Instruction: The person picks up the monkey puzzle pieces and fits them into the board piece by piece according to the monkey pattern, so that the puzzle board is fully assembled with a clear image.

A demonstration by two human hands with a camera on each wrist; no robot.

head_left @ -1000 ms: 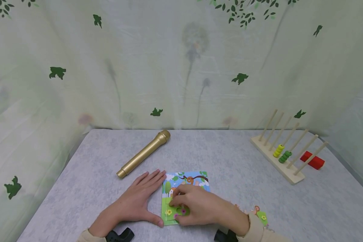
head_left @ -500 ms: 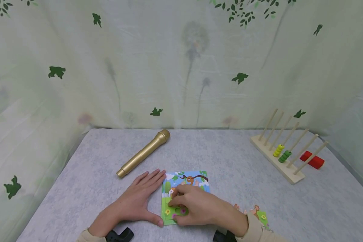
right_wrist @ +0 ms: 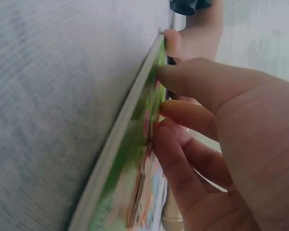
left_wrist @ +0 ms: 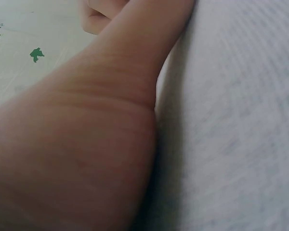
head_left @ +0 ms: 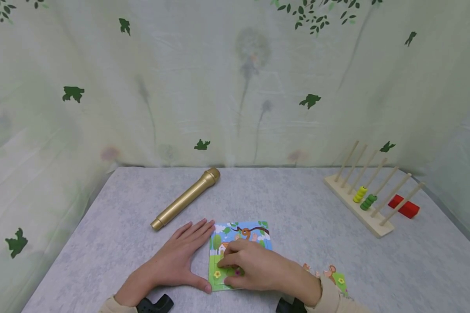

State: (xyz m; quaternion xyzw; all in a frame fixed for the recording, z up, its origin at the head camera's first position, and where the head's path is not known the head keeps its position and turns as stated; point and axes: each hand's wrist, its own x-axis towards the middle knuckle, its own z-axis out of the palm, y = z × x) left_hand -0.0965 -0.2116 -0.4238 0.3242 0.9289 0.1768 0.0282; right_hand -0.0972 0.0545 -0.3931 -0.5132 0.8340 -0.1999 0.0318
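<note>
A jigsaw puzzle board [head_left: 215, 282] with a bright picture of sky, trees and grass lies flat before me. My left hand [head_left: 180, 258] rests flat on the table, fingertips and thumb along the board's left edge. Over the board's lower middle, my right hand [head_left: 256, 265] holds a green flowered puzzle piece [head_left: 218, 274] between thumb and curled fingers. In the right wrist view its fingertips [right_wrist: 166, 108] press close to the board's face, where a piece edge [right_wrist: 142, 178] stands slightly proud. Loose puzzle pieces [head_left: 338, 280] lie beyond the right wrist, partly hidden by it.
A gold toy microphone [head_left: 186, 199] lies behind the left hand. At the right stands a wooden peg rack [head_left: 360, 206] with yellow and green beads, a red block [head_left: 405, 206] behind it. A leaf-patterned curtain [head_left: 250, 87] hangs behind the table.
My right hand has shifted very slightly left on the board, and its thumb now lies lower over the green piece. The dark gap by the piece shows less. The left hand is still.
</note>
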